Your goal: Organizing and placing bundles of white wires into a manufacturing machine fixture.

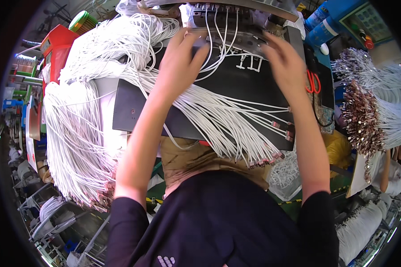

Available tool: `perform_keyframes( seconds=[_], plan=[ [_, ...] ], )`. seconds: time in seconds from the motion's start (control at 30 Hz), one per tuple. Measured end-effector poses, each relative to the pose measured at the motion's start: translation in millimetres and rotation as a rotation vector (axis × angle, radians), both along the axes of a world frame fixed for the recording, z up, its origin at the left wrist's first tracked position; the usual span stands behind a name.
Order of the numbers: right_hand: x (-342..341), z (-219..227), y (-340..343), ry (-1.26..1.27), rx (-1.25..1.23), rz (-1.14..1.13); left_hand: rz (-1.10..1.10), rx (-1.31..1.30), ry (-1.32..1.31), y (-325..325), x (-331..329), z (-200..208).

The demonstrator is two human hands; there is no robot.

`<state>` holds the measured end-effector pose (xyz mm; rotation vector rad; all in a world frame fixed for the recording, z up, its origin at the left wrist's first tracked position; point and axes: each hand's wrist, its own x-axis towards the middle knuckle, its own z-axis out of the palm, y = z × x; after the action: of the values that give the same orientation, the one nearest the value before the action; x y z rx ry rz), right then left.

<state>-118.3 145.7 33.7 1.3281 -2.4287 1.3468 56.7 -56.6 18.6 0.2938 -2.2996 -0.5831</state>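
Note:
My left hand [180, 62] is beside the left end of a metal mould block [238, 41], thumb and fingers apart and a little blurred. On the block's other side is my right hand [286, 66], its fingers spread and bent toward the metal. Whether the fingertips touch the block cannot be made out. A few white cables [227, 29] run from a dark connector fixture [216, 10] down over the block. Just below it lie white plastic runner pieces [251, 63]. Under my forearms, a thick bundle of white cables [209, 109] with small plugs stretches across the black work surface [131, 104].
Heaped white cables [116, 42] cover the back left, and another bundle [75, 124] hangs over the left edge. Red-handled cutters [313, 82] lie at the right. A bag of white scraps [287, 173] sits below the edge; many plugged cables [370, 107] are stacked far right.

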Motion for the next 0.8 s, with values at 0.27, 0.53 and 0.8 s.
perform_keyframes(
  seconds=[0.27, 0.53, 0.8],
  plan=[
    [129, -152, 249, -0.290, 0.275, -0.555, -0.129, 2.043, -0.053, 76, 257, -96],
    [181, -216, 242, 0.195, 0.541, -0.008, 0.339, 1.695, 0.239, 63, 218, -128],
    [168, -188, 247, -0.795, 0.396, -0.144, 0.475, 1.684, 0.248, 71, 217, -130]
  ],
)
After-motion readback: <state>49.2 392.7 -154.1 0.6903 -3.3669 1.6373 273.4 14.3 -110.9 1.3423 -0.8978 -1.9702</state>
